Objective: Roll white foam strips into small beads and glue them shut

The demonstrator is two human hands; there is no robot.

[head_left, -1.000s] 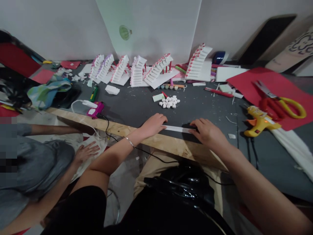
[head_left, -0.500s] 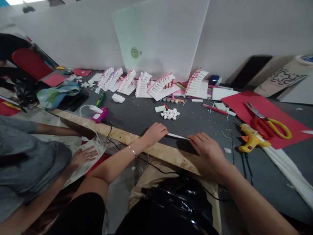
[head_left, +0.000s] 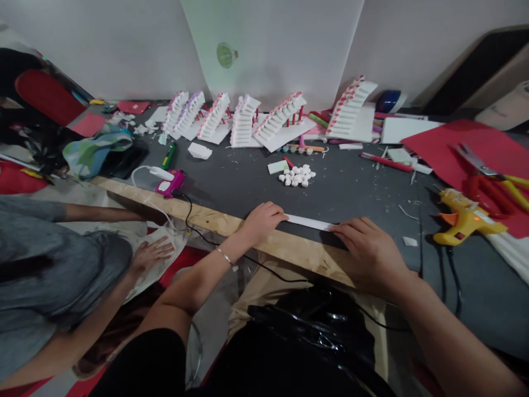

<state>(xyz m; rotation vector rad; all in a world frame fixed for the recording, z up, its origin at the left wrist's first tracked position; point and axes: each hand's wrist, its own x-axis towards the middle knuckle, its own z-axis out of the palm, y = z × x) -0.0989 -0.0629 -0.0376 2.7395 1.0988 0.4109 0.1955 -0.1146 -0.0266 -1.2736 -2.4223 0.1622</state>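
Note:
A thin white strip [head_left: 308,222] lies flat near the front edge of the dark table [head_left: 351,187]. My left hand [head_left: 260,220] is curled over its left end, fingertips pressed on it. My right hand [head_left: 372,251] covers the right end, fingers bent down onto the strip. Both hands sit just beyond the raw wooden table edge [head_left: 206,218]. A small heap of white pellets [head_left: 296,175] lies a short way beyond the strip.
Several white stair models with red posts [head_left: 268,118] line the back. A yellow glue gun [head_left: 465,220], scissors [head_left: 491,179] and red paper [head_left: 471,146] are at right. A pink device [head_left: 169,183] with a cable sits left. Another person's hand [head_left: 151,255] rests on white cloth at lower left.
The view has swung up and back down. Both hands stay on the white strip; my right hand has slid slightly to the right along it.

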